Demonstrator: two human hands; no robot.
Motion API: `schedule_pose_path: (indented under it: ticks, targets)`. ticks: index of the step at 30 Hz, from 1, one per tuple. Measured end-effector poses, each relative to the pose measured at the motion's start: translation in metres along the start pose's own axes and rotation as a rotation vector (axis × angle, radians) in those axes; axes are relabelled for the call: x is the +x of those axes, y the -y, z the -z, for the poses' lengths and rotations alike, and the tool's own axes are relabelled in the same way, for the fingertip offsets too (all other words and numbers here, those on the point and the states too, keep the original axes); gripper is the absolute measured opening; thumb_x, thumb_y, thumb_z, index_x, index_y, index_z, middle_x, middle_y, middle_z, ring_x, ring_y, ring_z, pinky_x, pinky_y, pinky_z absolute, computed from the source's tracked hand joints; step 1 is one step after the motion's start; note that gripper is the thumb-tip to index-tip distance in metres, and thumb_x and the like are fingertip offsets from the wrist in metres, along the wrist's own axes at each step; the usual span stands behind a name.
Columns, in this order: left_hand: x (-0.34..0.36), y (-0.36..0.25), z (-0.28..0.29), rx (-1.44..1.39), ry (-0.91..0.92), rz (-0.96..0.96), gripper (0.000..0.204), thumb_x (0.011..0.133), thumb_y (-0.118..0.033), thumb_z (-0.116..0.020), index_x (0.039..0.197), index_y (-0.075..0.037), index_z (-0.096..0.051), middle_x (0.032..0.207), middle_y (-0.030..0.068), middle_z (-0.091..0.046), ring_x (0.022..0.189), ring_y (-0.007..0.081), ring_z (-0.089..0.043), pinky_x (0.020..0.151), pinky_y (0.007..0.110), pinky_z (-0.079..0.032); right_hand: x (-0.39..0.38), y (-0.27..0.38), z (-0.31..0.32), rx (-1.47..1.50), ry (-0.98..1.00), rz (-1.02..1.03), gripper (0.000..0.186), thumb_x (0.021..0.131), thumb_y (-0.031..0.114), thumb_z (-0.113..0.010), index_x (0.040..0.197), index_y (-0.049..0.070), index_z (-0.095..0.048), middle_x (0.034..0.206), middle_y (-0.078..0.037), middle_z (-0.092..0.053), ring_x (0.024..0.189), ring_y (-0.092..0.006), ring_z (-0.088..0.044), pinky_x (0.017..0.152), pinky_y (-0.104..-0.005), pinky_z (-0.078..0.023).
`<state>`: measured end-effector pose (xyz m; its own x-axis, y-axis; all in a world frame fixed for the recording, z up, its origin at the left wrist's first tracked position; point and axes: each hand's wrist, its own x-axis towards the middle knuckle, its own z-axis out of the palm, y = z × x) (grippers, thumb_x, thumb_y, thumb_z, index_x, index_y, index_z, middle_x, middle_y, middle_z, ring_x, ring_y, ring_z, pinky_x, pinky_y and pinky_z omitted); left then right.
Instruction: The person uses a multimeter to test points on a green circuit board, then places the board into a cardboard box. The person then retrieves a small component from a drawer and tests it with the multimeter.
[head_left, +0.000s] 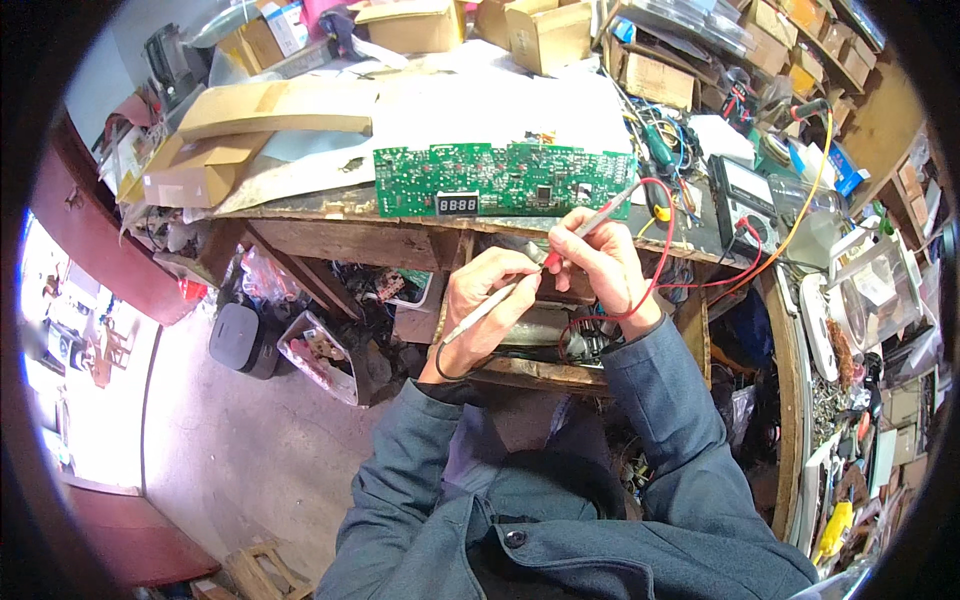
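The left hand (482, 297) gripped a black-wired probe (468, 323), the right hand (607, 262) a red-wired probe (605, 212), mid-frame, below the green board (520, 190). Bringing both probes together seemed the step; next needed steady aim.

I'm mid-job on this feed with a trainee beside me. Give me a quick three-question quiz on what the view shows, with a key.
1. On which half of the green circuit board, left or right as pictured, is the digit display?
2. What colour is the cable leaving the test probe in the right hand?
A) black
B) red
C) yellow
3. True or false: the left hand is resting flat on the circuit board.

Key:
1. The left half.
2. B, red.
3. False: it grips a second test probe, in front of the board.
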<state>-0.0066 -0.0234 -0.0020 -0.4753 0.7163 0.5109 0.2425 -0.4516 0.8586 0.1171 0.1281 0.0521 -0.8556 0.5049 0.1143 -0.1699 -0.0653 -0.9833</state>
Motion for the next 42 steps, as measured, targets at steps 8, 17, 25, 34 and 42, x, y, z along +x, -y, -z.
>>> schedule_pose_path:
  ticks: [8,17,25,34,42]
  targets:
    - [-0.001,0.004,0.005,0.077,0.06,-0.073,0.018,0.095,0.003,-0.067,0.112,0.002,-0.073,0.107,0.0086,-0.069,0.088,0.012,-0.067,0.077,0.026,-0.055,0.002,-0.002,0.002,0.034,-0.009,0.048,0.02,0.104,0.022,-0.071,0.097,0.004,-0.064,0.079,-0.005,-0.069,0.06,-0.0104,-0.061,0.055,-0.0244,-0.049]
    - [0.003,-0.005,0.003,0.165,0.044,-0.156,0.021,0.093,0.001,-0.071,0.114,0.001,-0.076,0.109,0.0127,-0.074,0.094,0.0192,-0.07,0.082,0.03,-0.056,0.004,-0.006,0.004,0.076,-0.045,0.102,0.02,0.105,0.02,-0.069,0.093,0.005,-0.065,0.075,-0.005,-0.068,0.057,-0.0105,-0.06,0.051,-0.0235,-0.048]
    - [0.002,-0.007,0.004,0.164,0.052,-0.125,0.017,0.095,-0.001,-0.071,0.112,0.0,-0.076,0.109,0.0123,-0.073,0.096,0.0208,-0.071,0.085,0.031,-0.057,0.004,-0.007,0.004,0.029,-0.069,0.083,0.021,0.105,0.02,-0.067,0.09,0.007,-0.064,0.075,-0.005,-0.069,0.055,-0.0105,-0.06,0.051,-0.0234,-0.047]
    - [0.002,-0.011,0.006,0.143,0.069,-0.161,0.019,0.095,-0.003,-0.072,0.114,0.0,-0.076,0.108,0.0128,-0.074,0.095,0.0225,-0.073,0.084,0.032,-0.058,0.005,-0.008,0.006,0.008,-0.083,0.081,0.021,0.105,0.021,-0.067,0.091,0.007,-0.062,0.075,-0.004,-0.068,0.054,-0.0112,-0.06,0.051,-0.0233,-0.047]
    - [0.002,-0.008,0.007,0.159,0.074,-0.163,0.02,0.095,-0.003,-0.072,0.115,0.0,-0.077,0.107,0.0129,-0.074,0.094,0.0228,-0.073,0.083,0.033,-0.058,0.005,-0.009,0.004,-0.012,-0.086,0.087,0.021,0.106,0.021,-0.066,0.09,0.007,-0.061,0.074,-0.005,-0.068,0.054,-0.0112,-0.06,0.052,-0.023,-0.047]
